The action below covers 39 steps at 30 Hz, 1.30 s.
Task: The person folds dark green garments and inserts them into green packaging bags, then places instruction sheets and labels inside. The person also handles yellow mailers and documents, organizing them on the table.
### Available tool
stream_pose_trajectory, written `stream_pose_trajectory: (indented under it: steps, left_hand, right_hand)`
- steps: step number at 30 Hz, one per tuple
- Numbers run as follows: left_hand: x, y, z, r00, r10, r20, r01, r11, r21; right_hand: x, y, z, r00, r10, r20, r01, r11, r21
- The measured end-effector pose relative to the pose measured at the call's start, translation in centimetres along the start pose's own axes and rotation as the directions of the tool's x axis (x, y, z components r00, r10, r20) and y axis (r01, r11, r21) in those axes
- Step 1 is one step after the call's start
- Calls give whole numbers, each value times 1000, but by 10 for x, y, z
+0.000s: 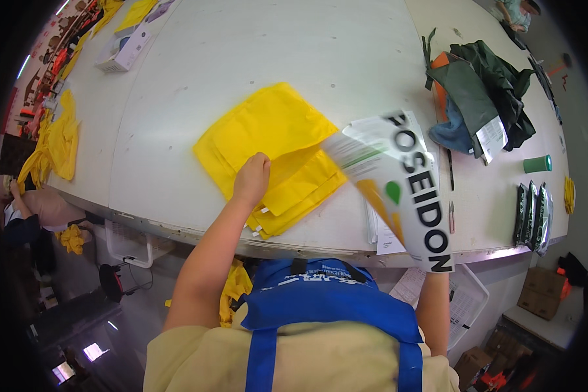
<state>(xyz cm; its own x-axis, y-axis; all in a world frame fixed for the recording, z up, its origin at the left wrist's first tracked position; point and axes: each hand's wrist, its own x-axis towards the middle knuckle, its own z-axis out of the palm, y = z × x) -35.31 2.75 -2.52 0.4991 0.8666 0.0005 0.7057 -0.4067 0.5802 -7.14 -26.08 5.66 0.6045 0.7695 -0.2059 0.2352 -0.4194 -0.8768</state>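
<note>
A folded yellow cloth item (261, 124), perhaps a garment, lies on the table in front of me. My left hand (253, 176) is closed on the near edge of its upper layer, and that layer bulges up from the folds beneath. Two small white tags show at the cloth's near edge. At the right, a white plastic bag (398, 189) with large dark lettering and green and orange marks is raised and slightly blurred. Its upper left end meets the cloth's right corner. My right forearm runs up to the bag; the hand is hidden in or behind it.
Papers (389, 242) lie beneath the bag, with small snips (451, 217) beside them. Farther right are dark green cloth items (496, 85), a green cylinder (537, 164) and several packed pouches (533, 215). A white box (125, 52) and more yellow cloth (62, 140) are at the left, near another person.
</note>
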Motion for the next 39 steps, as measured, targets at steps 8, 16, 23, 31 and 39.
stream_pose_trajectory:
  steps: [8,16,23,31,39]
  left_hand:
    - [2,12,-28,993,22,-113,-39,987,-155]
    - [-3,22,-33,996,74,41,-72,996,-53]
    - [-2,16,-28,984,144,102,-148,988,34]
    - [-1,30,-26,968,159,193,-170,985,41]
    - [-5,30,-18,967,155,200,-160,987,9]
  right_hand:
    - [55,-27,18,994,96,43,-79,952,-295]
    - [93,15,9,941,314,125,-327,939,109]
    - [97,39,10,870,466,158,-489,780,391]
    - [101,26,17,943,331,18,-314,874,371]
    - [92,25,53,949,264,-171,-203,929,310]
